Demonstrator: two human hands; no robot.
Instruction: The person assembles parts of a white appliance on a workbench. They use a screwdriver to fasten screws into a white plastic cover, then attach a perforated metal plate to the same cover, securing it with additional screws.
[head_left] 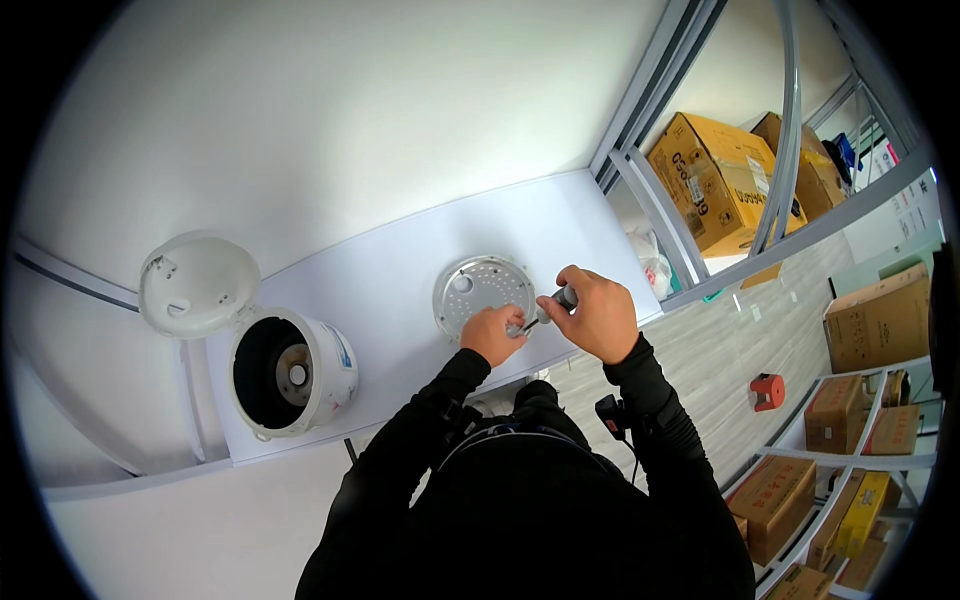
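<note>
On the white table lies a round, perforated metal disc [487,283] with a larger round spot near its upper left. My left hand [490,335] is over its near right edge, fingers curled and pinched together; what sits between the fingertips is too small to tell. In my right hand [600,313] is a screwdriver [566,297] with a dark and pale grey handle. Its thin shaft points down and left toward the left fingertips. Left of the disc stands a white rice cooker [337,362], its lid [198,287] swung back, the dark inside and round heating plate showing.
A grey metal frame [655,210] rises at the table's right end, with cardboard boxes [725,185] beyond it. A red stool [768,392] stands on the wooden floor. Shelves [870,462] of boxes are at lower right. A white wall [350,110] backs the table.
</note>
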